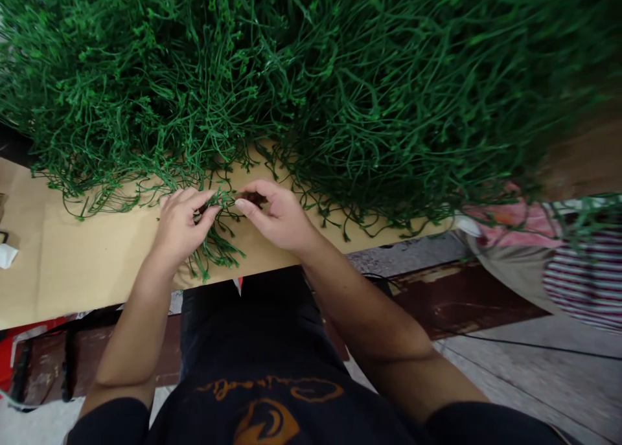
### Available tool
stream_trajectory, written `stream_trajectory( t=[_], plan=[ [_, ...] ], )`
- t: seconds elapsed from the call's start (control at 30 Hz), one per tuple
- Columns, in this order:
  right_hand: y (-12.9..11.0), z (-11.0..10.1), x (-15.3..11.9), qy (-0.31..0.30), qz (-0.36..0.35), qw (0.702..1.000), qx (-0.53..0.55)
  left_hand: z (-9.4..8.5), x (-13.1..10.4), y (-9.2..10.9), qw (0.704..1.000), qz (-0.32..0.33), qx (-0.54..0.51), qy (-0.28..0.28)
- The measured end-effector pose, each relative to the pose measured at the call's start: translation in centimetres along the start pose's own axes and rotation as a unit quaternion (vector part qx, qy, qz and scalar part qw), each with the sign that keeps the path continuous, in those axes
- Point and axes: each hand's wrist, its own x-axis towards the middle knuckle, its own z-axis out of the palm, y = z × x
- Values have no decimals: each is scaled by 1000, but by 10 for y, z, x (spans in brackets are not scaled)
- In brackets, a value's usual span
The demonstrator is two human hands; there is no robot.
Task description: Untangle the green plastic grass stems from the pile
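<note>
My left hand (187,219) has its thumb and fingers closed round a small bunch of green plastic stems (218,247), whose ends hang toward the table's front edge. Just right of it, my right hand (279,213) pinches something at the bunch's top; a small dark brown piece shows between thumb and forefinger, too small to make out. Both hands are close together over the tan table top (102,257). Behind them rises a large heap of green artificial stems (291,69), with loose strands spilling toward the hands.
At the right edge sits another person in a striped garment (587,270), beside a pink cloth (522,225). A white scrap (7,256) lies at the far left. Below the table are a brown bench (466,296) and a red object (19,348).
</note>
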Motion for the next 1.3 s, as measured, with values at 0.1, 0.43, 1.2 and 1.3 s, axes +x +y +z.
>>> stream_trajectory(
  t=[0.1,0.43,1.2,1.3],
  plan=[
    [-6,1,2,-22,-5,999,-30,0,1,-2,1000,10,21,-21],
    [-10,3,11,-192,112,961,163,7,-3,-10,999,44,-11,1],
    [-11,5,13,-68,-24,996,58,7,-11,-4,985,-20,-8,170],
    [-12,4,13,-49,-39,996,60,5,-12,-2,987,-4,14,161]
  ],
)
